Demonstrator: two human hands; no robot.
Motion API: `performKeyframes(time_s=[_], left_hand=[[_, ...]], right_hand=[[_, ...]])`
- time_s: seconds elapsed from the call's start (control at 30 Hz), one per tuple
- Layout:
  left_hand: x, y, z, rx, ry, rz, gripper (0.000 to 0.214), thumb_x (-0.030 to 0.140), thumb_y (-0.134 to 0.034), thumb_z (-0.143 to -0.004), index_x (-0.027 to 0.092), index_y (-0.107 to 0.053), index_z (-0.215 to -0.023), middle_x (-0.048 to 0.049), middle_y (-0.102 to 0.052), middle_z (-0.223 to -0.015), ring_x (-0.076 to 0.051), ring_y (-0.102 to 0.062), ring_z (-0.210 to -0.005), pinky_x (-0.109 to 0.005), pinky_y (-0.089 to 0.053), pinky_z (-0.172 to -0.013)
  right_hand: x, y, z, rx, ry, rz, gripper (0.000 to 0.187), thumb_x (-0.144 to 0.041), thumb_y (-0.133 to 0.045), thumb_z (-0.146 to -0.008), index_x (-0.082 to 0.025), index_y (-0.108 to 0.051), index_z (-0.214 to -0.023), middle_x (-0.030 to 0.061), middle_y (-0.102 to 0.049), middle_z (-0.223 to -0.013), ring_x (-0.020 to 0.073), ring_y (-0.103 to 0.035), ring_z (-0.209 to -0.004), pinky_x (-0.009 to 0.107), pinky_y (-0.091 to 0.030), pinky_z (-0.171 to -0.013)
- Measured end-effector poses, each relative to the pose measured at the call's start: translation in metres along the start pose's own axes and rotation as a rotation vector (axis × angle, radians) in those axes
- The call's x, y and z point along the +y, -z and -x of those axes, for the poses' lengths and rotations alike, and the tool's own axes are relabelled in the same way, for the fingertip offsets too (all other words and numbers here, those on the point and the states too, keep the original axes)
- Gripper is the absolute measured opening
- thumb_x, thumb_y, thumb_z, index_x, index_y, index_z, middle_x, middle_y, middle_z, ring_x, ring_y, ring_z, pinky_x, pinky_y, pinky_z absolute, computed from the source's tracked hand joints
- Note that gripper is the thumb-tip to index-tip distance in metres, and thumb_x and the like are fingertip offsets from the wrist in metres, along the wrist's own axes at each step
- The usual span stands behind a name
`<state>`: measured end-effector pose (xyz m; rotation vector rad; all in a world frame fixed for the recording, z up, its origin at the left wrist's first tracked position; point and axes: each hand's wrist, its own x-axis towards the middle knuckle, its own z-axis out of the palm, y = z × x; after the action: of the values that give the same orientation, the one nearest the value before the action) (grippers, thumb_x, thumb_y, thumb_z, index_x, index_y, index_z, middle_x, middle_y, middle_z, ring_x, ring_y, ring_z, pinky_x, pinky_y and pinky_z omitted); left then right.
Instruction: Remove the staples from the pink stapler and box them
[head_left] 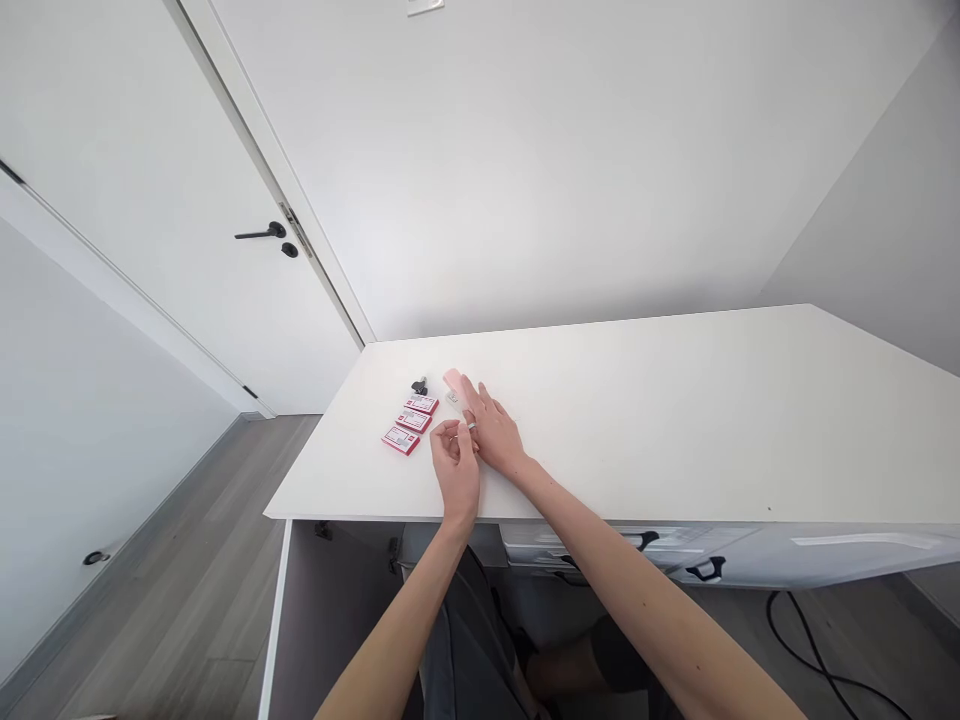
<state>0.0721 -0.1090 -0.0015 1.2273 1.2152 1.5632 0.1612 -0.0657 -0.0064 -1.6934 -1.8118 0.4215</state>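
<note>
My left hand [456,468] is closed near the front of the white tabletop, its fingertips pinched beside the other hand's thumb. A tiny shiny bit shows there, too small to make out. My right hand [496,428] lies with its fingers stretched forward and together, palm down, over part of a pale pink object [453,380]. The hand hides most of that object. Beside it is a small clear piece with a dark mark [452,398]. Left of my hands, several small red-and-white boxes [414,420] lie in a slanting row, with a black clip-like item [420,386] behind them.
The white tabletop [675,420] stretches far to the right, against a white wall. Below its front edge are an open cabinet compartment [337,590] at left and drawers with black handles [705,570]. A door with a black handle [262,232] stands at left. A black cable [814,655] lies on the floor.
</note>
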Motion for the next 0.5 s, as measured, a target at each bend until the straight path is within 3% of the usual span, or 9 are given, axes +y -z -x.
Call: performKeyframes(time_s=[0.1, 0.17, 0.23, 0.3, 0.37, 0.43, 0.5], left_hand=[[-0.002, 0.0, -0.002, 0.029, 0.012, 0.036, 0.027, 0.044, -0.065, -0.099, 0.021, -0.055, -0.11, -0.002, -0.062, -0.095, -0.013, -0.061, -0.077, -0.03, -0.053, -0.08], [-0.003, 0.0, -0.003, 0.035, 0.011, 0.046, 0.027, 0.045, -0.065, -0.1, 0.021, -0.055, -0.11, -0.0016, -0.061, -0.094, -0.012, -0.06, -0.077, -0.029, -0.052, -0.08], [-0.004, -0.001, -0.003, 0.044, 0.007, 0.051, 0.027, 0.045, -0.064, -0.101, 0.021, -0.055, -0.11, -0.0018, -0.062, -0.094, -0.012, -0.06, -0.078, -0.03, -0.052, -0.081], [-0.003, -0.001, -0.003, 0.06, 0.009, 0.051, 0.027, 0.046, -0.063, -0.101, 0.022, -0.055, -0.11, -0.0027, -0.062, -0.096, -0.012, -0.06, -0.078, -0.03, -0.052, -0.081], [-0.003, -0.001, -0.002, 0.073, 0.021, 0.047, 0.027, 0.046, -0.062, -0.102, 0.022, -0.054, -0.111, -0.0035, -0.062, -0.1, -0.012, -0.06, -0.076, -0.029, -0.052, -0.077], [-0.002, -0.002, -0.002, 0.071, 0.034, 0.039, 0.026, 0.045, -0.062, -0.102, 0.023, -0.053, -0.112, -0.0032, -0.061, -0.101, -0.011, -0.06, -0.074, -0.028, -0.051, -0.074], [-0.002, -0.002, -0.002, 0.061, 0.036, 0.029, 0.025, 0.044, -0.061, -0.103, 0.023, -0.052, -0.113, -0.0029, -0.06, -0.102, -0.011, -0.06, -0.074, -0.029, -0.052, -0.074]], right_hand=[[0.0, -0.006, -0.003, 0.026, 0.02, 0.051, 0.066, -0.025, -0.036, -0.108, -0.025, -0.021, -0.173, 0.018, -0.034, -0.173, 0.0329, -0.046, -0.151, 0.049, -0.043, -0.116], [0.001, -0.011, -0.007, 0.02, 0.068, 0.039, 0.069, -0.023, -0.036, -0.107, -0.018, -0.017, -0.173, 0.0204, -0.033, -0.173, 0.0306, -0.037, -0.158, 0.05, -0.035, -0.123], [0.005, -0.014, -0.012, -0.018, 0.134, -0.021, 0.077, -0.021, -0.042, -0.103, -0.014, -0.01, -0.173, 0.0205, -0.033, -0.173, 0.0278, -0.026, -0.163, 0.051, -0.026, -0.128], [0.01, -0.014, -0.016, -0.044, 0.157, -0.148, 0.08, -0.023, -0.047, -0.101, -0.015, -0.014, -0.173, 0.0187, -0.035, -0.172, 0.0272, -0.024, -0.164, 0.053, -0.025, -0.129], [0.017, -0.012, -0.017, 0.023, 0.105, -0.366, 0.065, -0.03, -0.047, -0.102, -0.02, -0.038, -0.166, 0.016, -0.044, -0.167, 0.0274, -0.034, -0.159, 0.051, -0.032, -0.127], [0.023, -0.007, -0.015, 0.142, 0.021, -0.564, 0.047, -0.039, -0.043, -0.105, -0.022, -0.064, -0.144, 0.0151, -0.055, -0.156, 0.0264, -0.048, -0.149, 0.046, -0.044, -0.119], [0.027, -0.002, -0.009, 0.24, -0.039, -0.677, 0.043, -0.045, -0.041, -0.106, -0.022, -0.074, -0.122, 0.015, -0.062, -0.144, 0.0253, -0.057, -0.139, 0.042, -0.052, -0.11]])
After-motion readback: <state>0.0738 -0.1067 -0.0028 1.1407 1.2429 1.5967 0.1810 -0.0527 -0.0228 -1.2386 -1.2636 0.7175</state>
